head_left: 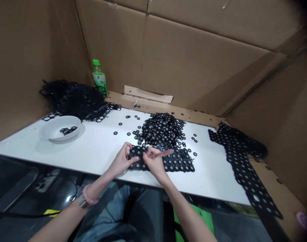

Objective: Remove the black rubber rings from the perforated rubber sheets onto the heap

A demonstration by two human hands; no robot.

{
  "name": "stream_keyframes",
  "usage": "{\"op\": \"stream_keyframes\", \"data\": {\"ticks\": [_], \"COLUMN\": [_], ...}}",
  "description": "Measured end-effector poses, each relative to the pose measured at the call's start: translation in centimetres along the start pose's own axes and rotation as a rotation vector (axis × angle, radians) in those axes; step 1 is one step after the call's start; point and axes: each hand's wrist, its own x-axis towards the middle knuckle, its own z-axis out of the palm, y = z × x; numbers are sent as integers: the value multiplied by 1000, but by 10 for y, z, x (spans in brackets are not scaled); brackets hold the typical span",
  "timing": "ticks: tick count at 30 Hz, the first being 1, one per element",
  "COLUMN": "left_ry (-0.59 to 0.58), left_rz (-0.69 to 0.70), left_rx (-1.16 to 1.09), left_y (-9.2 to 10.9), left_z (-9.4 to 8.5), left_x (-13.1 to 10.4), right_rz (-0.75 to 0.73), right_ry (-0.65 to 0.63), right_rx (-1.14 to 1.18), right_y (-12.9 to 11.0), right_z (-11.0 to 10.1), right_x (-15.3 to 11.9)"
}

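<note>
In front of me on the white table lies a black rubber sheet with rows of round rings that have pale centres. My left hand grips its left end, thumb on top and fingers curled at the far edge. In my right hand is a slim, reddish, see-through pen-like tool, which points up to the right. Its working tip is hidden by my fingers, which are over the sheet. Right behind the sheet rises a heap of small black rings, with several loose ones scattered around it.
A white bowl with a few black rings stands at the left. Behind it are a tangle of black ring-shaped scrap and a green-capped bottle. More dotted black sheet drapes along the right side. Cardboard walls enclose the table.
</note>
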Motion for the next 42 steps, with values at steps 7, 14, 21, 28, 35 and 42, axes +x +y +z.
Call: {"op": "stream_keyframes", "data": {"ticks": [7,14,21,28,35,42], "left_ry": [3,-11,38,84,122,134], "left_rz": [-42,13,123,161,187,189], "left_rx": [229,240,349,321,265,152], "left_y": [0,0,-3,-4,-9,-11], "left_z": [-4,6,10,13,15,14], "left_x": [5,16,14,9,6,9], "right_rz": [85,59,-26,-46,-97,-63], "right_ry": [162,161,115,85,27,15], "right_rx": [182,150,-35,-123,-193,-103], "right_y": [3,3,1,-2,-3,-3], "right_z": [-18,-15,-13,-12,-9,-10], "right_x": [8,3,0,0,-4,-3]}}
